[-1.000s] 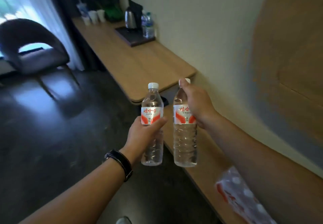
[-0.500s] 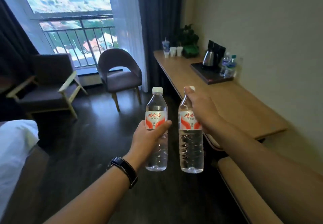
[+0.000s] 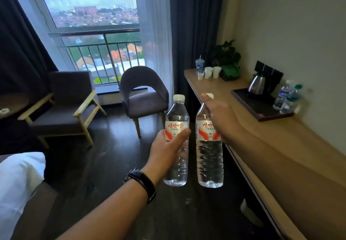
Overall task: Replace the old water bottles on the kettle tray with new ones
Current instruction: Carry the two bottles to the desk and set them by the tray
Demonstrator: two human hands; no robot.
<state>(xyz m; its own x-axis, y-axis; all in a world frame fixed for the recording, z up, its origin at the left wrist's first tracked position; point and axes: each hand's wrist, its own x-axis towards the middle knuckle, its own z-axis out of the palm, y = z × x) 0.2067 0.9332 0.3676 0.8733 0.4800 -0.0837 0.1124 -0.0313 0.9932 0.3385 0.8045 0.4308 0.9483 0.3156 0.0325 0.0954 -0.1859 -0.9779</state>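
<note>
I hold two full clear bottles with red-and-white labels upright in front of me. My left hand (image 3: pixel 166 146) grips the left new bottle (image 3: pixel 177 114) around its middle. My right hand (image 3: pixel 221 119) grips the right new bottle (image 3: pixel 209 161) at its neck and shoulder. Far right, on the wooden desk (image 3: pixel 221 93), lies the dark kettle tray (image 3: pixel 249 101) with a steel kettle (image 3: pixel 257 85). Two old bottles (image 3: pixel 286 97) with blue labels stand at the tray's wall-side edge, well beyond my hands.
Paper cups (image 3: pixel 210 72), a lidded drink cup (image 3: pixel 198 65) and a potted plant (image 3: pixel 227 59) sit at the desk's far end. A round grey chair (image 3: pixel 144 93) and a wooden armchair (image 3: pixel 63 104) stand by the window. White bedding (image 3: pixel 16 179) shows at the lower left.
The view has swung up and left from the desk toward the window, and the tray has come closer. Both hands keep the same grip on the bottles.
</note>
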